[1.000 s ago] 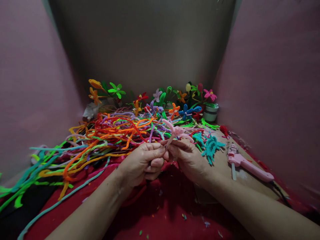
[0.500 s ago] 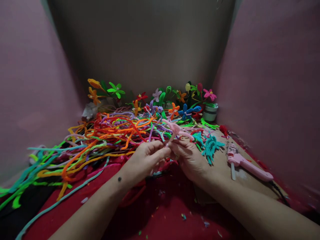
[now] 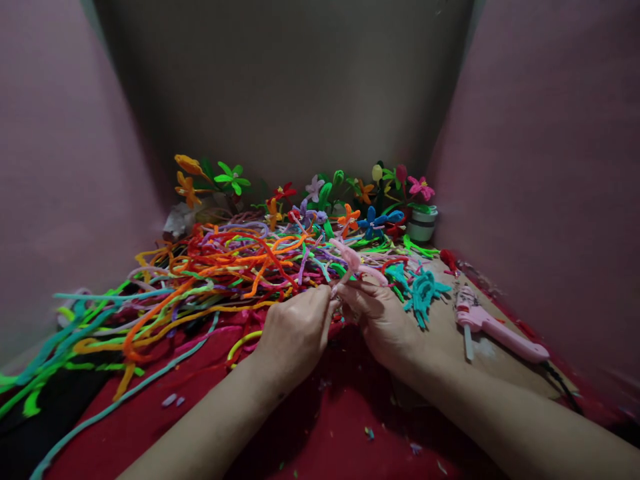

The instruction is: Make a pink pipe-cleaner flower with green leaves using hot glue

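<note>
Fingers of your left hand (image 3: 295, 330) and right hand (image 3: 383, 317) pinch the stem of the pink pipe-cleaner flower (image 3: 350, 259), held just above the red cloth (image 3: 345, 417) in front of the loose pipe-cleaner pile (image 3: 225, 267). Twist too hard and the petals may splay or the wire may poke you; drift forward and it could snag those strands.

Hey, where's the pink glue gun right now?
In the head view, the pink glue gun lies on the right, beside the teal pipe-cleaner pieces, past the right hand.
</note>
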`<state>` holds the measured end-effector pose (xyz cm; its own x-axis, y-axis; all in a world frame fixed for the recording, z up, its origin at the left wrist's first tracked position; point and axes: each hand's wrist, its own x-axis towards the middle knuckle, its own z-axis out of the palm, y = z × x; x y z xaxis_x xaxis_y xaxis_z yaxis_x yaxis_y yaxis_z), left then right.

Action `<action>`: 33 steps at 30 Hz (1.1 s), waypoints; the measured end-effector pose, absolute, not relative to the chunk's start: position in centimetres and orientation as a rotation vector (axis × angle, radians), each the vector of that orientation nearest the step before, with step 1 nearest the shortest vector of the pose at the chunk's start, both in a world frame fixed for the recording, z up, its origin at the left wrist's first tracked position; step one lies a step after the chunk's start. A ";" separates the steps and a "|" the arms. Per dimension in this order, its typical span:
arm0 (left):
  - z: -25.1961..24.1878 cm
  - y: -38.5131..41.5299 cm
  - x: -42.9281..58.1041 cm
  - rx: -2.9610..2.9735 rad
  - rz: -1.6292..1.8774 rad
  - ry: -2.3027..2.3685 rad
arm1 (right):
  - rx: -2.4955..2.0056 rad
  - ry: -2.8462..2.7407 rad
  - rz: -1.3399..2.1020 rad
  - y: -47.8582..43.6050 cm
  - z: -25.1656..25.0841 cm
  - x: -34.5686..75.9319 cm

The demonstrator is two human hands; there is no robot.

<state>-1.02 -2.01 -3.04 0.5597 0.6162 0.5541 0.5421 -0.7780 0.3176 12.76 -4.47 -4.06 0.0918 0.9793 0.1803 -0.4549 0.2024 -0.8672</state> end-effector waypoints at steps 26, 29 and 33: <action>-0.8 -1.4 -1.6 1.085 0.524 0.571 | -0.714 -1.073 1.305 -4.6 -3.0 13.1; -0.5 -1.4 -1.7 1.076 0.473 0.552 | -0.715 -1.065 1.313 -4.5 -3.0 13.0; 0.0 -1.8 -1.2 1.348 0.507 0.696 | -0.716 -1.025 1.289 -4.4 -3.0 12.9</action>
<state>-1.24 -1.84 0.00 0.7019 0.6941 -0.1602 0.0603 0.1661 0.9843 12.87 -4.43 -3.03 -0.0287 0.9781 0.2062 -0.4212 0.1752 -0.8899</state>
